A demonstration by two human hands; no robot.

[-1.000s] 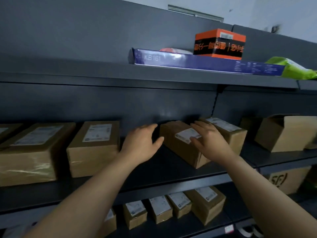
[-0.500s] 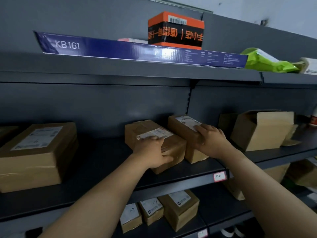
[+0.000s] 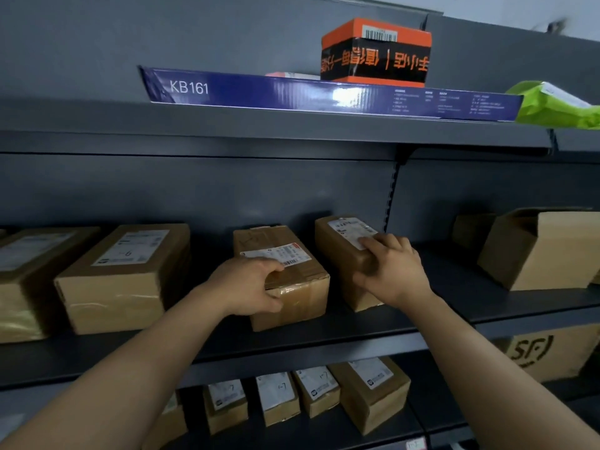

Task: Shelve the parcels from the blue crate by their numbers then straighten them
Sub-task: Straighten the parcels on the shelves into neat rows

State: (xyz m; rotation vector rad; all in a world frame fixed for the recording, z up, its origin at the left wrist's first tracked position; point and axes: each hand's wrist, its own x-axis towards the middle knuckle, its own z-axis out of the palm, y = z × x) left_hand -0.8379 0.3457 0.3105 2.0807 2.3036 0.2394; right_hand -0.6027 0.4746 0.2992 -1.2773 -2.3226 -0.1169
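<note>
Two brown cardboard parcels with white labels stand side by side on the middle shelf (image 3: 357,332) of a dark grey rack. My left hand (image 3: 250,287) grips the front left corner of the left parcel (image 3: 292,293), fingers on top, thumb on its front face. My right hand (image 3: 393,271) holds the near end of the right parcel (image 3: 341,245), fingers curled over its label. The two parcels stand a small gap apart. The blue crate is not in view.
Two larger parcels (image 3: 123,277) sit to the left on the same shelf, an open carton (image 3: 545,251) to the right. Above lie a long blue box (image 3: 324,95), an orange-black box (image 3: 376,50) and a green bag (image 3: 558,105). Several small labelled parcels (image 3: 311,391) line the lower shelf.
My left hand reached in and took hold of the left parcel, which now stands squarer to the shelf edge. My right hand shifted from that parcel onto the right one. The camera panned.
</note>
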